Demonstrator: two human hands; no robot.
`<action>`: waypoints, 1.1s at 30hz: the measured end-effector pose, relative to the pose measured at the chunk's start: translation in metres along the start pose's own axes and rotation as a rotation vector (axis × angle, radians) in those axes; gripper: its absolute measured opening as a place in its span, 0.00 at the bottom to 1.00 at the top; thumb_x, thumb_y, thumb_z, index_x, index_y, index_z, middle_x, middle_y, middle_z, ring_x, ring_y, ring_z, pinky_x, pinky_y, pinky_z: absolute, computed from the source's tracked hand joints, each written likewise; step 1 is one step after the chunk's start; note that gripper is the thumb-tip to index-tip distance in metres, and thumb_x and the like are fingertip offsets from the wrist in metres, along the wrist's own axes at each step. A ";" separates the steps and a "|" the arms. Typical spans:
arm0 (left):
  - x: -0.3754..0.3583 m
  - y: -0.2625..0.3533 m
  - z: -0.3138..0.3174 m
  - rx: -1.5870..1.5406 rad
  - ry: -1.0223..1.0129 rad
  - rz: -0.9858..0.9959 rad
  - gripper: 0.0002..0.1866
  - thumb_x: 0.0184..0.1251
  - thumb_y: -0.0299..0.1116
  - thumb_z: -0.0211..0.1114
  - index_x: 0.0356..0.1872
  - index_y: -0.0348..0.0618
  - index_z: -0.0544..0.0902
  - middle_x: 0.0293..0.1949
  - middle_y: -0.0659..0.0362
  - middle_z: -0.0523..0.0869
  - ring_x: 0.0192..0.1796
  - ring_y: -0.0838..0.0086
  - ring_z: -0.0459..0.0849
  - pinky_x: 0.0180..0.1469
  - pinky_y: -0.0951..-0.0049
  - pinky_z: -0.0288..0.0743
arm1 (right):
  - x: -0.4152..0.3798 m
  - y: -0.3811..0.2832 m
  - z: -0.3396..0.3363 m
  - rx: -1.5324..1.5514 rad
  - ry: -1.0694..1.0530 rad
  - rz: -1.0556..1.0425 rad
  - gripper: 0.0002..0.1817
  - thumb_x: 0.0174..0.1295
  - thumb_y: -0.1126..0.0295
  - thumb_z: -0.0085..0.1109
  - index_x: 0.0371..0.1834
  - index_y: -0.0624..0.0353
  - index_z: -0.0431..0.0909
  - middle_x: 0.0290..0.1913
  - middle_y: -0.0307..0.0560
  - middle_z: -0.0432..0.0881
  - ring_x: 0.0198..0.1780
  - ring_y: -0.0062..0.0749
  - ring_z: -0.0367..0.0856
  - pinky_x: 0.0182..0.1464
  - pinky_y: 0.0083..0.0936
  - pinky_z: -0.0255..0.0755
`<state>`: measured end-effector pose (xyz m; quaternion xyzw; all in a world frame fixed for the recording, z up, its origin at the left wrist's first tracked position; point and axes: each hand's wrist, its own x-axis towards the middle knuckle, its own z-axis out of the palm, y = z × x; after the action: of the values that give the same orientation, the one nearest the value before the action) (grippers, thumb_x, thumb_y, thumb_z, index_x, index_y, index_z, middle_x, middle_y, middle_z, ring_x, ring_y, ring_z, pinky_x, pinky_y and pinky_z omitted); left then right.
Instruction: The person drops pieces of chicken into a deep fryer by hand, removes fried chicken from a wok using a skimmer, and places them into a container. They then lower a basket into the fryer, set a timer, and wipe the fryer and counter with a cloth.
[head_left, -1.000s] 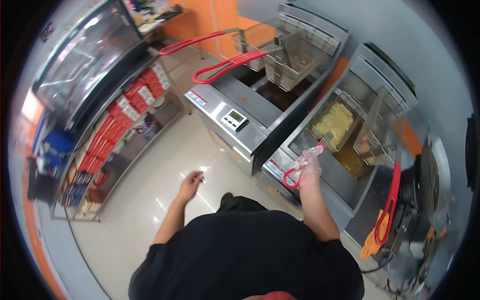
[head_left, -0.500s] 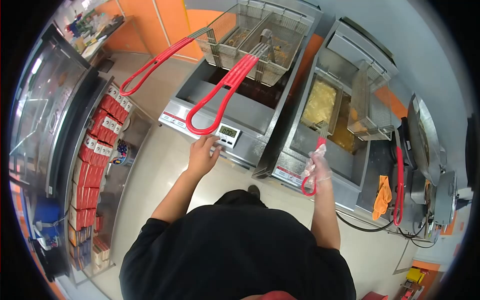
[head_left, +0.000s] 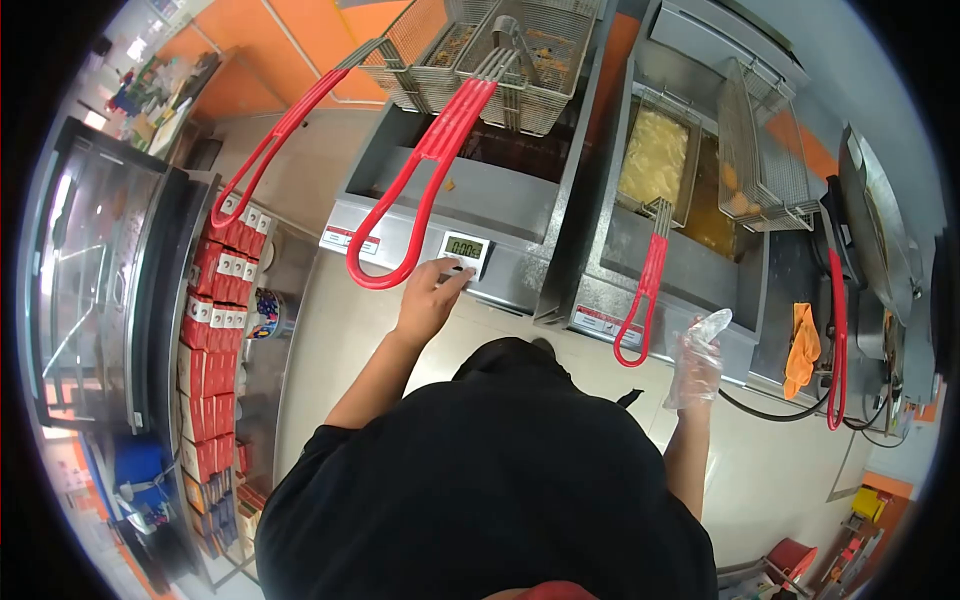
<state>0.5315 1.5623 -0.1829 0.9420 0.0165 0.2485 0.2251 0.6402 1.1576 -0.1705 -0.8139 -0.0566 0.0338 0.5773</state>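
My bare left hand [head_left: 430, 300] is at a white digital timer [head_left: 466, 253] on the front of the left fryer, fingers curled over its buttons and thumb at its lower edge. The display appears to read zeros. My right hand [head_left: 696, 368], in a clear plastic glove, is raised beside the right fryer and holds nothing; its fingers are partly blurred by the loose plastic. To its left is the red handle [head_left: 642, 305] of a fryer basket [head_left: 688, 190] lowered in the oil, with pale yellow food [head_left: 655, 155] in it.
Two wire baskets [head_left: 530, 85] hang raised over the left fryer, their red handles [head_left: 395, 235] jutting forward. Another raised basket [head_left: 765, 150] holds a few browned pieces. An orange cloth [head_left: 802, 350] hangs at right. Red boxes [head_left: 205, 370] line a shelf at left.
My right hand has let go of the lowered basket's red handle and moved right. My left hand stays at the timer, its fingers now more curled. The camera view has shifted.
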 end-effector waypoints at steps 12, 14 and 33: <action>0.006 -0.004 0.004 -0.022 0.106 -0.023 0.15 0.45 0.23 0.65 0.38 0.44 0.80 0.46 0.55 0.76 0.47 0.60 0.76 0.46 0.66 0.72 | -0.002 -0.023 0.004 0.399 0.034 0.058 0.16 0.56 0.78 0.56 0.47 0.60 0.66 0.54 0.44 0.70 0.47 0.23 0.73 0.49 0.17 0.71; 0.001 0.000 0.003 -0.227 0.119 -0.327 0.13 0.47 0.24 0.66 0.38 0.43 0.80 0.47 0.54 0.76 0.44 0.61 0.77 0.43 0.68 0.73 | -0.002 -0.017 0.004 0.301 0.047 0.019 0.19 0.55 0.77 0.56 0.51 0.60 0.65 0.53 0.43 0.71 0.45 0.21 0.72 0.48 0.16 0.69; 0.007 -0.012 -0.006 0.068 0.074 0.048 0.12 0.46 0.25 0.66 0.36 0.47 0.81 0.41 0.57 0.78 0.40 0.62 0.78 0.37 0.70 0.73 | -0.005 -0.001 0.000 0.178 0.077 -0.017 0.19 0.56 0.81 0.53 0.52 0.59 0.66 0.50 0.44 0.73 0.44 0.22 0.73 0.46 0.16 0.71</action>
<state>0.5361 1.5766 -0.1806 0.9393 0.0106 0.2878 0.1863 0.6353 1.1573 -0.1694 -0.7594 -0.0382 0.0025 0.6495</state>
